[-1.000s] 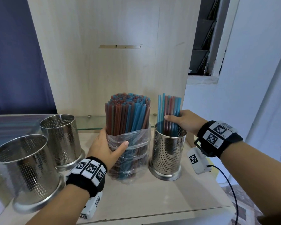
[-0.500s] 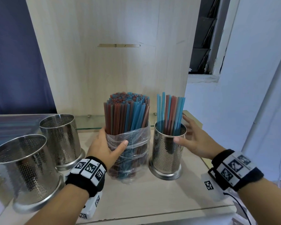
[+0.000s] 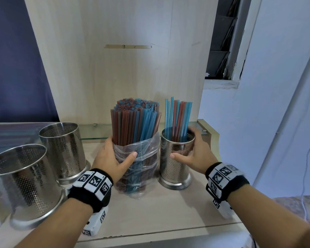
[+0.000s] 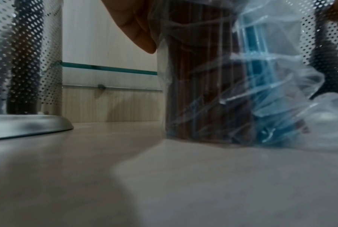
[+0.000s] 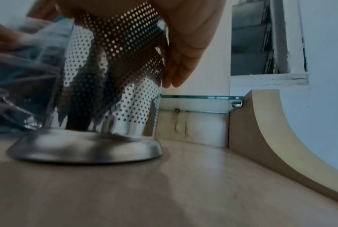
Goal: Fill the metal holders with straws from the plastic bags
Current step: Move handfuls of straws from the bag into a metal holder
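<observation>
A clear plastic bag [image 3: 147, 149] packed with upright red and blue straws [image 3: 134, 120] stands mid-shelf. My left hand [image 3: 113, 156] grips its rolled-down rim, thumb across the front. In the left wrist view the bag [image 4: 232, 76] fills the right side, with my fingers [image 4: 137, 27] against it. To its right a perforated metal holder [image 3: 174, 163] contains a small bunch of straws [image 3: 177, 119]. My right hand [image 3: 191, 154] wraps around the holder's upper wall, thumb in front, fingers behind. The right wrist view shows that holder [image 5: 109, 79] upright on its base, fingers [image 5: 181, 61] curled behind it.
Two more perforated holders without straws stand at the left, one [image 3: 63, 149] further back and one [image 3: 21, 185] near the front edge. A wooden back panel [image 3: 115, 59] rises behind. A low glass ledge [image 3: 95, 130] runs along the back, and a curved wooden side piece [image 5: 265, 138] bounds the right.
My right hand let go of the straws in the holder, dropped down its right side, and now grips the holder's wall. The left hand kept holding the bag.
</observation>
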